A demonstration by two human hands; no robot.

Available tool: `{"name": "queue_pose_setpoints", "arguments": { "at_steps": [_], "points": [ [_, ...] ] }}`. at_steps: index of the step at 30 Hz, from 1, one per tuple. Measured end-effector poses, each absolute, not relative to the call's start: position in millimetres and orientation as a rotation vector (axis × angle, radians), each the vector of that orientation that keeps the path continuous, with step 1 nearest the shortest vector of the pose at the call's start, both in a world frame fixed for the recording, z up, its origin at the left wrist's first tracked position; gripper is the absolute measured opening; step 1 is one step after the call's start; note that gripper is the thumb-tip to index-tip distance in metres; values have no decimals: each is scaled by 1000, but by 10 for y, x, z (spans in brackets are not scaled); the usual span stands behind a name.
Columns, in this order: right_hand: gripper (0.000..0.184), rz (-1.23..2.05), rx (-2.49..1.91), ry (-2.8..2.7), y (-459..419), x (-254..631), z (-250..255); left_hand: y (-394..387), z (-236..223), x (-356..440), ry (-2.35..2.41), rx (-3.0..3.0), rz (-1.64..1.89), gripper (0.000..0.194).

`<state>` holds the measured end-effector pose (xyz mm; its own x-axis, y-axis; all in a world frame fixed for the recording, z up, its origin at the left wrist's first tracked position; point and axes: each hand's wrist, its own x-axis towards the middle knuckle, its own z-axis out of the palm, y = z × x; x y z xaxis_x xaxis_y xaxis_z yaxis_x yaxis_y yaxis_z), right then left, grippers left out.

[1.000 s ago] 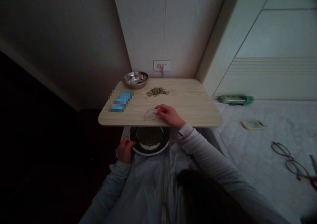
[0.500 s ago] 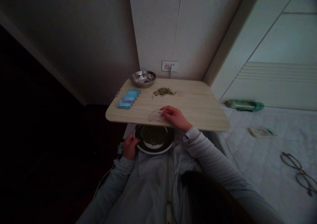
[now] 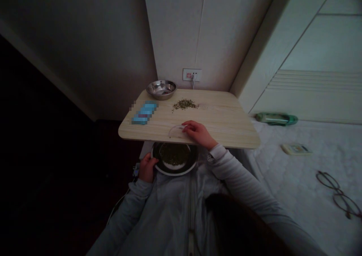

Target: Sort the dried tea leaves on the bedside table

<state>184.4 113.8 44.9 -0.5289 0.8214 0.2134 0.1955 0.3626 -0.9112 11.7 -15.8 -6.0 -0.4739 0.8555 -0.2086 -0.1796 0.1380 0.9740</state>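
Observation:
My left hand [image 3: 146, 167] is closed on the left rim of a round bowl [image 3: 173, 173] with a pale rim and dark inside. The bowl sits at my lap, its far side tucked beneath the table edge, with many small greenish grains [image 3: 174, 156] in it. Over the table's near edge, my right hand [image 3: 198, 132] has its fingers curled on a clear, thin, round-edged piece [image 3: 176, 131] that lies against the tabletop; its exact kind is unclear. Farther back on the wooden table [image 3: 226, 116] is a loose pile of similar grains [image 3: 185, 104].
A steel bowl [image 3: 161, 90] stands at the table's back left, with a blurred-out blue object [image 3: 144, 112] before it. To the right, a green bottle [image 3: 275, 118], a pale remote-like object [image 3: 296, 149] and glasses [image 3: 338, 193] lie on a white quilted bed. A wall socket [image 3: 192, 74] holds a plug.
The whole view has shifted slightly, so things appear a little farther left. Both hands keep nearly the same places and grips.

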Motion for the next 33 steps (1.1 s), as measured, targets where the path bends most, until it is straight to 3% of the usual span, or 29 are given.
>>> {"name": "queue_pose_setpoints", "arguments": {
  "at_steps": [33],
  "points": [
    [28,1181,-851,-2043,1089,1839,497,-159,-122,83,1549,700,1485,9]
  ]
}}
